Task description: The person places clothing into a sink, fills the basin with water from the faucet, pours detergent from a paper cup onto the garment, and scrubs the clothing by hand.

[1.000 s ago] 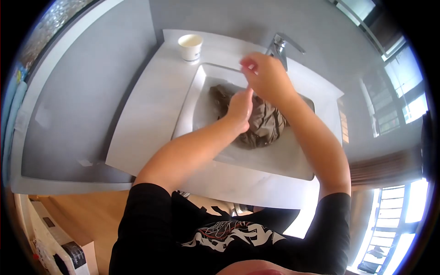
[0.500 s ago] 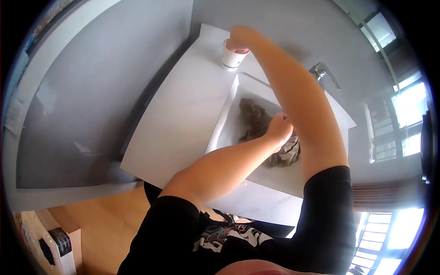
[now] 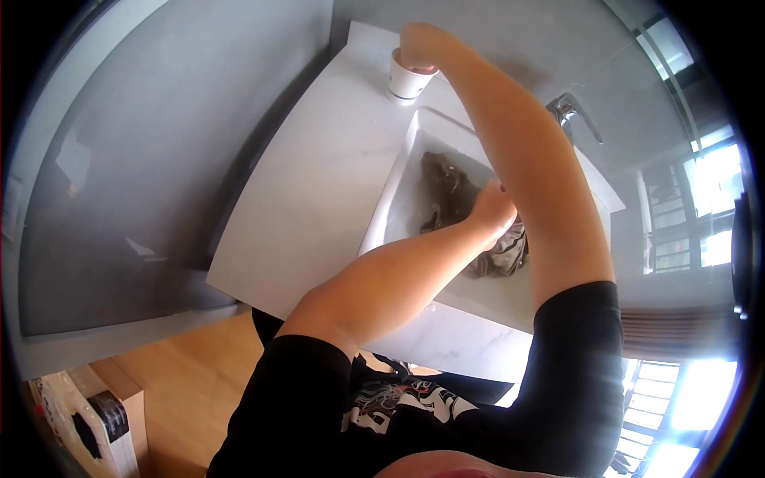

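Observation:
At the back of the counter my right hand [image 3: 421, 48] reaches down into a white paper cup [image 3: 408, 84]. Its fingers are hidden inside the cup, so their grip does not show. Below, my left hand [image 3: 495, 209] is closed over the sink [image 3: 395, 187], above a bunched dark brown cloth [image 3: 504, 253]. My right forearm covers part of that hand, and anything in its fingers is hidden. More of the dark cloth [image 3: 448, 179] lies wet in the basin, stretching to the back left.
A chrome faucet [image 3: 575, 113] rises behind the sink to the right. The white countertop [image 3: 307, 179] runs left toward a grey panel [image 3: 159, 175]. A box [image 3: 103, 422] stands on the wooden floor at lower left, and bright windows are on the right.
The view has tilted a little, so counter, cup and sink sit higher in it. My right hand remains in the cup and my left hand stays closed over the cloth.

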Motion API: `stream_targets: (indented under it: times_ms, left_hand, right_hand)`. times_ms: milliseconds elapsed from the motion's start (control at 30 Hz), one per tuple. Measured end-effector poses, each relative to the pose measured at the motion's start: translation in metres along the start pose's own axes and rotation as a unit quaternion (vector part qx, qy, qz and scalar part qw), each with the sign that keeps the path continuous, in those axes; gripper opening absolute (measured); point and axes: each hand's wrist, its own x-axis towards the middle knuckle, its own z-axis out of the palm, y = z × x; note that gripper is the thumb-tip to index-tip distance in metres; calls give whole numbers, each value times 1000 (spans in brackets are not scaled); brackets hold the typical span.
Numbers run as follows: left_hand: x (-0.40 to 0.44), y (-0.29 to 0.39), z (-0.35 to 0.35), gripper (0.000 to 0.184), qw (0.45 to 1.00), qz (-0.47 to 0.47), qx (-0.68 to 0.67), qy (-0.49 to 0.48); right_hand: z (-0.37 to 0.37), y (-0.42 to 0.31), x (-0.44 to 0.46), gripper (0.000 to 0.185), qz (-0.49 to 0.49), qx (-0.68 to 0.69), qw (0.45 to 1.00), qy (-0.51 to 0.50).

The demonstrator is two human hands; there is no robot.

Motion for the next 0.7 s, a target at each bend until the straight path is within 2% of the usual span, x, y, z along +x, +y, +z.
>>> stream_targets:
  times_ms: [67,133,200,233,267,333,367,400,433,467,500,567,633,667,700]
  left_hand:
    - [11,-12,-5,35,999,-13,28,17]
    - [21,-22,-11,44,998,-18,59,31]
    - [27,-27,-15,58,995,-3,88,39]
    - [18,-13,-13,60,996,-1,85,41]
    - [7,-2,-6,62,990,-4,106,96]
    - [-1,14,-3,60,983,-41,134,121]
    - [-4,17,1,60,982,-31,119,145]
    - [-8,17,3,63,983,-29,101,154]
    - [0,9,-4,67,984,-67,74,148]
    - [-2,12,-1,70,982,-77,52,164]
    - [3,4,-9,66,989,-65,23,132]
    - [-7,16,-4,51,992,-100,-66,40]
    - [-19,23,4,58,991,-124,-43,24]
    - [-19,21,3,55,989,-141,-45,28]
    - [-21,18,3,55,989,-138,-45,20]
  right_hand:
    - [-21,-1,-4,28,3,-47,998,-53]
    - [-51,20,-17,25,-61,82,990,-93]
    - [-60,32,-24,26,-67,151,983,-82]
    - [-55,35,-21,36,-41,156,985,-54]
    - [-52,43,-22,49,-13,161,987,-26]
    - [-69,54,-73,50,-20,250,968,-5]
    - [-70,57,-108,50,-18,296,955,5]
    - [-64,61,-146,38,-21,318,946,63]
    - [-56,65,-185,28,-24,339,933,121]
    - [-47,70,-221,23,-24,358,917,176]
    - [-35,75,-254,23,18,335,922,193]
    - [-8,84,-305,23,94,284,926,228]
    - [25,84,-338,25,117,268,920,263]
    - [30,76,-353,23,186,284,915,216]
    - [52,75,-360,17,124,240,920,285]
